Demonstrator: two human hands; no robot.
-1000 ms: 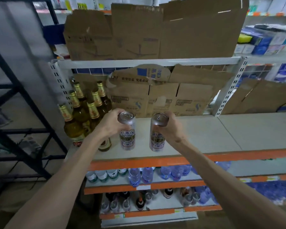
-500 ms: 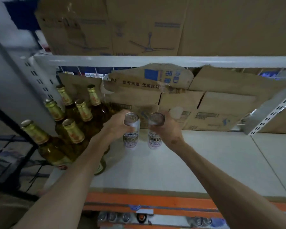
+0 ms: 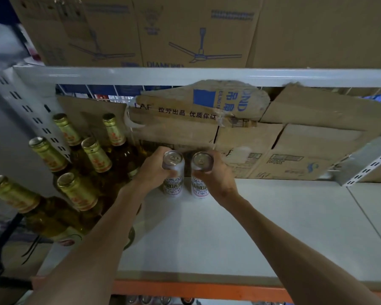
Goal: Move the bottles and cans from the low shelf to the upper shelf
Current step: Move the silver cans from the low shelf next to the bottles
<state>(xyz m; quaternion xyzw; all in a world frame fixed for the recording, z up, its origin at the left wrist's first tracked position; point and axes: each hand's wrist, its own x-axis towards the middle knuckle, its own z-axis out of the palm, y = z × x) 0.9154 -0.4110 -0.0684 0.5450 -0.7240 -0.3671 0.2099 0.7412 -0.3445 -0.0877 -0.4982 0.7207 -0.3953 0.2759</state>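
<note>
Two silver cans stand side by side near the back of the white upper shelf (image 3: 273,227). My left hand (image 3: 151,172) grips the left can (image 3: 173,181) around its upper part. My right hand (image 3: 216,177) grips the right can (image 3: 200,186) the same way. Both cans are upright, close to the flattened cardboard at the back. Several amber bottles with gold foil necks (image 3: 92,155) stand grouped at the shelf's left end, just left of my left hand.
Flattened cardboard boxes (image 3: 273,146) line the shelf's back. Large fan cartons (image 3: 185,31) sit on the shelf above, over a white rail (image 3: 207,75). An orange front lip (image 3: 185,289) edges the shelf. A slotted white upright (image 3: 365,168) stands at right.
Both hands have carried the cans from the shelf's front edge deeper toward the back cardboard. The camera has moved closer and looks more steeply onto the shelf.
</note>
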